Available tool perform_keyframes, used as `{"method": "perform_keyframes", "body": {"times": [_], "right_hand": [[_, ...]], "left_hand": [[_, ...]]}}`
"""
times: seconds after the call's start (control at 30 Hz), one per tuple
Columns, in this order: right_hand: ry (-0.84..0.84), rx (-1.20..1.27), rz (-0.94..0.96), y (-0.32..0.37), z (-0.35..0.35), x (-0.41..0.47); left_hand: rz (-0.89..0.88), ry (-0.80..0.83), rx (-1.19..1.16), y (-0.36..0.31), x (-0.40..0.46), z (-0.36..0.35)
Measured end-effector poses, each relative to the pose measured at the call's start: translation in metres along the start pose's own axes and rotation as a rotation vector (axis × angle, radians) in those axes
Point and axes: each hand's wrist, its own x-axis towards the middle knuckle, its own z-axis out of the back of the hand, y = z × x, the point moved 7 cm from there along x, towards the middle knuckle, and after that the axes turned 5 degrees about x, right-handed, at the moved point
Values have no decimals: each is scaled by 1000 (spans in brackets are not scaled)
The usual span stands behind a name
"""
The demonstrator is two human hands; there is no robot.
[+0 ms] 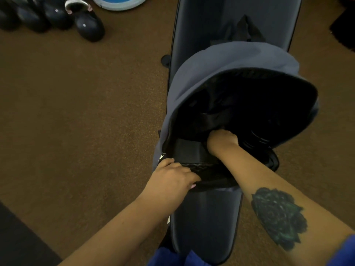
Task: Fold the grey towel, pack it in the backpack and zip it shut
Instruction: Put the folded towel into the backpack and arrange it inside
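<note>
Brown carpet (76,116) covers the floor across the whole view. Running down its middle is a long padded bench (207,217) with dark, smooth upholstery, and one foot of its frame shows on the left side (165,59). At the upper left, a row of black dumbbells (57,16) rests on the carpet, with a round blue disc with a pale rim (120,2) just beside them at the top edge. A dark mat (21,239) occupies the lower left corner.

On the bench stands a grey backpack (226,62) with a black lining, its main compartment unzipped and gaping toward the camera. The left hand (172,179) is closed on the near edge of the opening, fingers curled over the black rim, holding it down. The right hand (222,141) reaches inside the compartment up to the wrist; its fingers are hidden in the dark interior, so its grip cannot be determined. The right forearm carries a dark rose tattoo (278,217). A folded dark block lies inside the opening beside the right wrist; whether it is the towel cannot be told
</note>
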Motion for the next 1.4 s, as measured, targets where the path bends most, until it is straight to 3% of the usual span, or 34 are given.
{"method": "perform_keyframes", "body": {"times": [0.07, 0.17, 0.43, 0.7, 0.9, 1.1, 1.4], "right_hand": [[125, 48, 113, 10, -9, -5], [259, -95, 183, 15, -29, -13], [204, -121, 230, 15, -34, -12], [192, 253, 253, 6, 5, 4], [226, 225, 175, 11, -15, 19], [-25, 183, 50, 13, -16, 16], [-157, 39, 196, 35, -6, -5]], "left_hand": [[-1, 26, -8, 0, -1, -1], [29, 25, -31, 2, 0, -1], [9, 25, 4, 0, -1, -1], [9, 10, -26, 1, -1, 0], [24, -14, -27, -1, -1, 0], [-14, -44, 26, -2, 0, -1], [-30, -55, 71, -3, 0, -5]]}}
